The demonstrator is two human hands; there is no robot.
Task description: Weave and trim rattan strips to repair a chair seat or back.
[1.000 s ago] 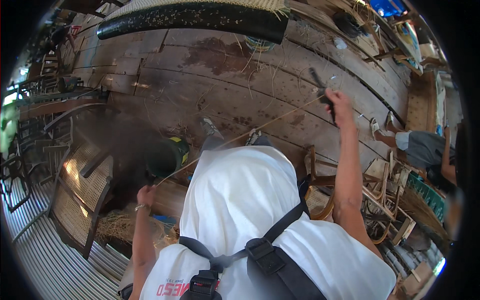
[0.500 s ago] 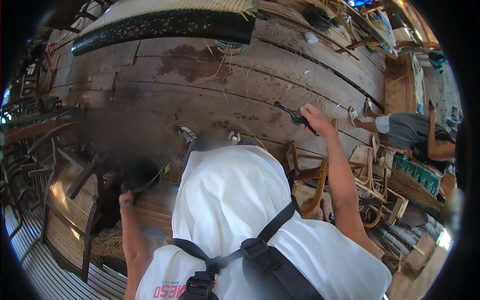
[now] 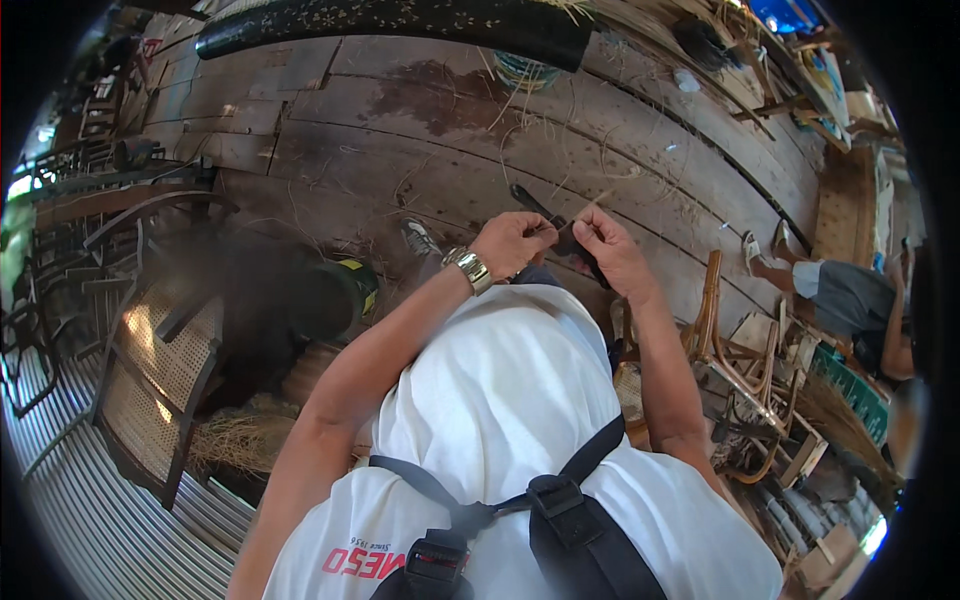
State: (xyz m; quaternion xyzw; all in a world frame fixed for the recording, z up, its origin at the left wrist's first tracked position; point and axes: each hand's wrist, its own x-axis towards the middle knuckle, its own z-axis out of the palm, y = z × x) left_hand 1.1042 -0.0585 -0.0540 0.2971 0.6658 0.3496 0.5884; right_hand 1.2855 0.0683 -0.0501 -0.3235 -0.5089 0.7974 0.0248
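My right hand (image 3: pixel 612 252) is closed around a black hand tool (image 3: pixel 535 203) with a long slim end that points away to the left. Its exact kind cannot be made out. Close beside it, my left hand (image 3: pixel 508 245) has its fingertips pinched together, a metal watch (image 3: pixel 467 268) on the wrist. A thin pale strip (image 3: pixel 597 204), like cane, runs from between the two hands up past the right thumb. The fingers partly hide the strip's lower end. Both hands are in front of my white shirt, over the wooden floor.
Chairs with woven cane panels (image 3: pixel 165 350) are stacked at the left, near a dark bucket (image 3: pixel 345 300). A dark roll (image 3: pixel 400 22) lies at the far side. At the right are wooden chair frames (image 3: pixel 705 310), a green crate (image 3: pixel 850 395) and another person (image 3: pixel 850 300).
My left hand has come from the dark bucket at the left to meet my right hand. The tool has come in nearer my body. The pale strip now shows between the hands.
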